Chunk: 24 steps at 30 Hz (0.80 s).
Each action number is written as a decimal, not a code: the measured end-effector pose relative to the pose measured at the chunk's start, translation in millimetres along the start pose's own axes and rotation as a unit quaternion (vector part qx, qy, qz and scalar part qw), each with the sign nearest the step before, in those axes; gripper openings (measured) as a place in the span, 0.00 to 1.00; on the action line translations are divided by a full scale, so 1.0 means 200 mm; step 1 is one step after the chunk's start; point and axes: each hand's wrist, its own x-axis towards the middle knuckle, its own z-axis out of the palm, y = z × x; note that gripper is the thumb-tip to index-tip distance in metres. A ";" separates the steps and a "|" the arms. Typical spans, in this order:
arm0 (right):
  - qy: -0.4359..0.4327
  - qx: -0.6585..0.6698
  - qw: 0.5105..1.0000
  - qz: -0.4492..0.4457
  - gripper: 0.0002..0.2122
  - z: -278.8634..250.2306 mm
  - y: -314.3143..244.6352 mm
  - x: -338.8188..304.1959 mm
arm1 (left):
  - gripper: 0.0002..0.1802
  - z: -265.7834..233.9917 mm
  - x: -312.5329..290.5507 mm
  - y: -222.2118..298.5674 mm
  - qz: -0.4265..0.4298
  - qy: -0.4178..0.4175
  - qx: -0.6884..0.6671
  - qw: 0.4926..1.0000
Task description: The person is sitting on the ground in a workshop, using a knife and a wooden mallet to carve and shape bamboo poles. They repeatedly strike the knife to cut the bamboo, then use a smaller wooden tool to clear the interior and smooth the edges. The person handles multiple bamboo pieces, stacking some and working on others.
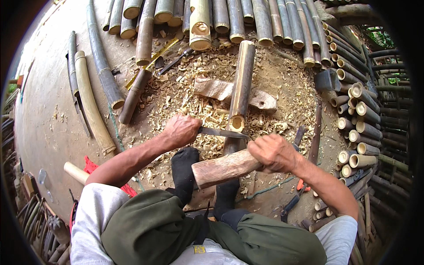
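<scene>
My left hand point(182, 130) is closed in a fist at the left end of a knife point(223, 132), its dark blade pointing right. This blade lies across the near part of a bamboo pole point(240, 84), just below a pale cut opening. My right hand point(274, 152) grips the right end of a thick, rough wooden club point(225, 168), which slants down to the left above my feet. The blade's tip comes close to my right fingers; whether they touch it, I cannot tell. Under the bamboo pole lies a carved wooden block point(214, 88) with a hole at its right end.
Wood shavings point(185, 99) cover the ground around the block. Many bamboo poles point(165, 11) line the far side, and more are stacked point(366, 128) at right. Near my right arm lie a dark-handled tool point(291, 205) and a long blade point(315, 134). My feet point(184, 170) flank the pole's near end.
</scene>
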 end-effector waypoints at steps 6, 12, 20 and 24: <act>-0.013 0.000 1.000 0.010 0.15 0.05 0.13 0.00 | 0.09 0.01 0.01 -0.01 -0.015 -0.018 0.027 0.999; -0.060 -0.020 0.994 0.094 0.16 0.08 0.24 -0.01 | 0.09 0.02 0.03 0.00 0.000 0.004 0.029 1.000; -0.010 -0.035 0.996 0.076 0.13 0.09 0.22 0.01 | 0.08 0.05 0.02 0.01 -0.006 0.020 0.034 0.999; 0.006 0.030 0.999 0.017 0.19 0.01 0.11 0.05 | 0.08 0.07 0.03 -0.02 -0.029 0.012 0.027 0.999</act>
